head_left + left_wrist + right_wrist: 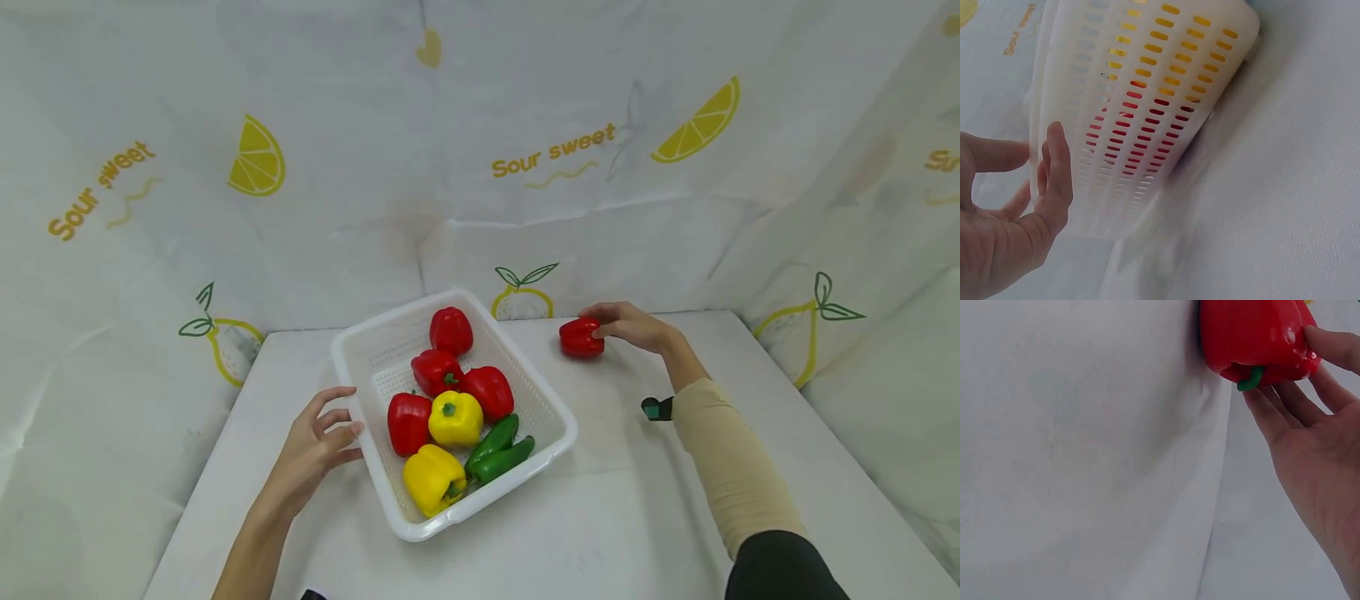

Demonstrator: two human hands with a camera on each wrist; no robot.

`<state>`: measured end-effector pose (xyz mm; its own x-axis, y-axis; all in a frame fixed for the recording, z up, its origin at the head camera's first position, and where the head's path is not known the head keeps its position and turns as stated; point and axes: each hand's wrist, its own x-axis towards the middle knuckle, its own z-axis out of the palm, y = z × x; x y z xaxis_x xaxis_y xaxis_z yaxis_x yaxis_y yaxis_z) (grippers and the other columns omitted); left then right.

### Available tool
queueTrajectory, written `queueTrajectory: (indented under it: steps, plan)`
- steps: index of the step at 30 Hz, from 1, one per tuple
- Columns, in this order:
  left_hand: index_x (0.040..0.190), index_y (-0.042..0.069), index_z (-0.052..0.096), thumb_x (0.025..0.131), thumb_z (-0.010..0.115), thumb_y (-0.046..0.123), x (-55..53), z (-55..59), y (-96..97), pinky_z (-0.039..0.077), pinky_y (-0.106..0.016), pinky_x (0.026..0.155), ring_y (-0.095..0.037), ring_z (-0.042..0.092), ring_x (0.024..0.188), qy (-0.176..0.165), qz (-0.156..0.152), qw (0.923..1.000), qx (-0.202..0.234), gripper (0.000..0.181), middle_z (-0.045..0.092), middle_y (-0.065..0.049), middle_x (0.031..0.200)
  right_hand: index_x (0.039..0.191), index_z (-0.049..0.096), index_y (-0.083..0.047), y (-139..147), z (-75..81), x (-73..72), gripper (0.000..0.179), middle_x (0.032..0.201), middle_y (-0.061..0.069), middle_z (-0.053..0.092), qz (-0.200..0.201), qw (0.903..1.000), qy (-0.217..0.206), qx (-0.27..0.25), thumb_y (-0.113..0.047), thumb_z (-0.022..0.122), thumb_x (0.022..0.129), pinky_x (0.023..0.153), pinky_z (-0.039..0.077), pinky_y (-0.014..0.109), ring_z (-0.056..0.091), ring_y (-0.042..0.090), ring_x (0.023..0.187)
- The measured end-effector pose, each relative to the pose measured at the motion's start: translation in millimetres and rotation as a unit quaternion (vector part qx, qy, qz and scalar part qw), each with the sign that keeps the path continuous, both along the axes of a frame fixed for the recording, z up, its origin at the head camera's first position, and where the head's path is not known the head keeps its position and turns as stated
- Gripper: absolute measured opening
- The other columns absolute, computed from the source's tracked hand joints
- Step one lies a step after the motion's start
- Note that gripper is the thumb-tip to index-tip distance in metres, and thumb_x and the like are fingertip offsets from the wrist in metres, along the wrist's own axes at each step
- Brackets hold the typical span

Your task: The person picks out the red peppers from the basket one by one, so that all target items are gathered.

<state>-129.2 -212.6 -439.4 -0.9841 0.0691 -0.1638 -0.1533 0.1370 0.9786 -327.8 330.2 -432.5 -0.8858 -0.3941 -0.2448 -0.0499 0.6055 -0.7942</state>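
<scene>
A white perforated plastic basket (551,408) stands on the table, holding several red bell peppers (489,392), two yellow bell peppers (455,419) and two long green peppers (504,460). My left hand (318,450) is at the basket's left side, its loosely spread fingertips touching the outer rim. In the left wrist view, one finger (1057,165) lies just under the rim, outside the slotted wall. At the back of the table, right of the basket, my right hand (633,327) grips another red bell pepper (581,338). Its green stem (1250,380) shows in the right wrist view.
The white table (585,533) meets a white cloth backdrop (360,208) printed with lemons and lettering at the back. The same cloth hangs along both sides. A dark strap end (657,408) projects by the right wrist.
</scene>
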Motion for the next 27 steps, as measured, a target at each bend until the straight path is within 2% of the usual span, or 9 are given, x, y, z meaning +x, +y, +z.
queueTrajectory:
  steps: [3, 10, 17, 27]
  plan:
    - [0.159, 0.017, 0.04, 0.104, 0.067, 0.011, 0.3, -0.4, -0.1, 0.069, -0.038, 0.09, -0.018, 0.075, 0.102, 0.001, 0.0, 1.0, -0.002, 0.062, 0.065, -0.01, 0.122, 0.16, 0.044, 0.0, -5.1, -1.1, 0.1, 0.056, 0.163, 0.025, 0.047, -0.005, 1.0, -0.001, -0.008, -0.013, 0.057, 0.107, 0.13, 0.038, 0.067, 0.045, 0.045, 0.15]
    - [0.159, 0.017, 0.04, 0.104, 0.065, 0.009, 0.2, -1.1, -0.2, 0.07, -0.038, 0.09, -0.018, 0.075, 0.102, 0.001, 0.002, 1.0, -0.002, 0.061, 0.065, -0.01, 0.122, 0.163, 0.038, -0.001, -13.8, -4.9, 0.1, 0.068, 0.162, 0.026, 0.047, -0.016, 0.9997, 0.015, 0.01, -0.024, 0.067, 0.106, 0.122, 0.049, 0.063, 0.045, 0.045, 0.149]
    - [0.159, 0.016, 0.04, 0.104, 0.066, 0.01, 0.5, -0.8, -0.2, 0.07, -0.038, 0.09, -0.018, 0.075, 0.102, 0.001, 0.002, 1.0, -0.001, 0.062, 0.065, -0.009, 0.121, 0.16, 0.039, 0.002, -10.4, -11.0, 1.0, 0.072, 0.16, 0.029, 0.047, -0.063, 0.998, 0.01, -0.006, -0.028, 0.073, 0.103, 0.121, 0.05, 0.064, 0.047, 0.047, 0.145]
    - [0.159, 0.015, 0.039, 0.104, 0.065, 0.009, 0.2, -0.1, 0.0, 0.07, -0.037, 0.09, -0.018, 0.075, 0.102, -0.002, 0.0, 1.0, 0.009, 0.061, 0.066, -0.007, 0.119, 0.162, 0.038, 0.001, -7.9, -15.0, -0.1, 0.072, 0.163, 0.029, 0.045, -0.067, 0.9972, 0.026, -0.02, -0.022, 0.072, 0.103, 0.121, 0.048, 0.066, 0.042, 0.049, 0.151]
